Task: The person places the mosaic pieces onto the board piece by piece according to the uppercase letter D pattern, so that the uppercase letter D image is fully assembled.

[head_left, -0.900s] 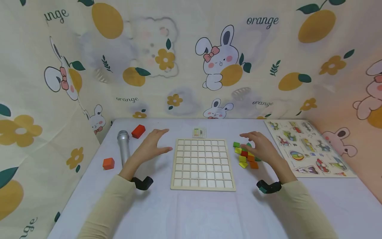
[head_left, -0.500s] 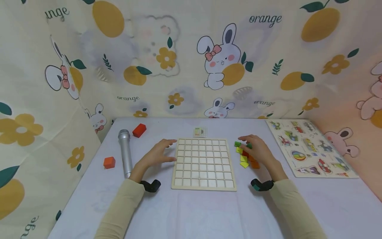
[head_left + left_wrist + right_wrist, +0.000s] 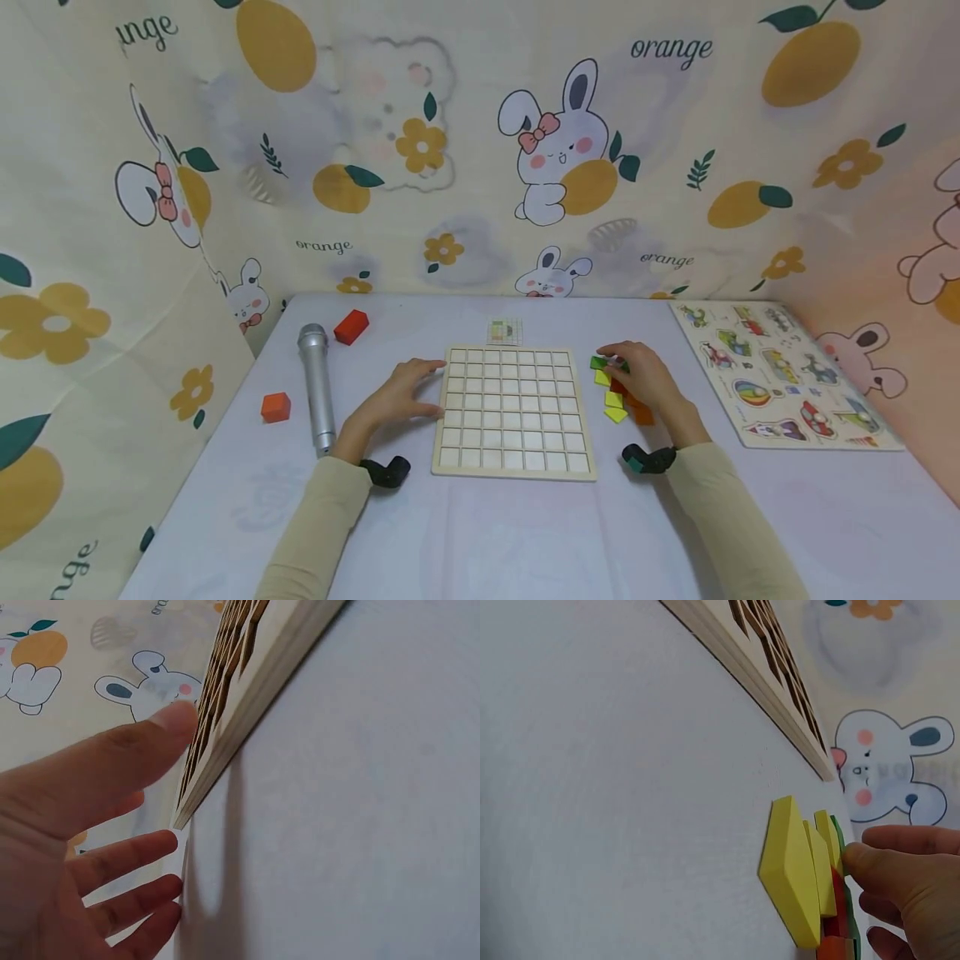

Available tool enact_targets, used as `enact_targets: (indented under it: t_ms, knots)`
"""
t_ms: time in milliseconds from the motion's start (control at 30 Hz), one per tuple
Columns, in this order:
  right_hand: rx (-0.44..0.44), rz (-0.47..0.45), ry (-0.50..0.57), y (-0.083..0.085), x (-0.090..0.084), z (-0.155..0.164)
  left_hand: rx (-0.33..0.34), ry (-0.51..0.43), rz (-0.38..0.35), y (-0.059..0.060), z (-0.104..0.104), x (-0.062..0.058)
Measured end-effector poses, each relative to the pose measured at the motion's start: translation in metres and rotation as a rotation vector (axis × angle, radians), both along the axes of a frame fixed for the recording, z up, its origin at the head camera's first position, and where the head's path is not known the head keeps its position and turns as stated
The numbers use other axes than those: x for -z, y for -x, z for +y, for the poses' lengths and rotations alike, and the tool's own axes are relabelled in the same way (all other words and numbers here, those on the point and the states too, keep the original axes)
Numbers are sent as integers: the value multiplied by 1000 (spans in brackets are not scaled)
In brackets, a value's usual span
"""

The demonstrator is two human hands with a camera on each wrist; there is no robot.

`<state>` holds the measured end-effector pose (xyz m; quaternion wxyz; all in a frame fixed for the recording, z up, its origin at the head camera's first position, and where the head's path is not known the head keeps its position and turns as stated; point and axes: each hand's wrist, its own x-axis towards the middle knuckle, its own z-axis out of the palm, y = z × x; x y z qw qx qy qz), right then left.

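Two hands low on table | left hand (image 3: 396, 398) flat, fingers straight, thumb touching left edge of wooden grid board (image 3: 514, 412) | right hand (image 3: 643, 381) pinching green block (image 3: 597, 362) atop coloured block pile (image 3: 618, 400) right of board | grid cells bare

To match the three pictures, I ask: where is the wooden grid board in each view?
Head: wooden grid board lies at table centre, between both hands.
Left wrist: its edge runs from top centre, beside the left hand.
Right wrist: its edge crosses the top.
Shared landmark: the board itself.
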<state>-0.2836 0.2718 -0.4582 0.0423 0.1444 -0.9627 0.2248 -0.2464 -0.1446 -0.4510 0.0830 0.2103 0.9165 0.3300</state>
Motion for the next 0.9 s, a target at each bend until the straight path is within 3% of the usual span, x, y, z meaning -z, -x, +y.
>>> enact_targets:
  t_ms: [200, 667, 900]
  knots:
    - [-9, -5, 3, 2, 1, -2, 6, 30, 15, 4, 1, 7]
    - [-33, 13, -61, 6, 5, -1, -15, 109, -9, 5, 9, 0]
    - [-108, 96, -12, 5, 2, -4, -2, 137, 15, 6, 9, 0]
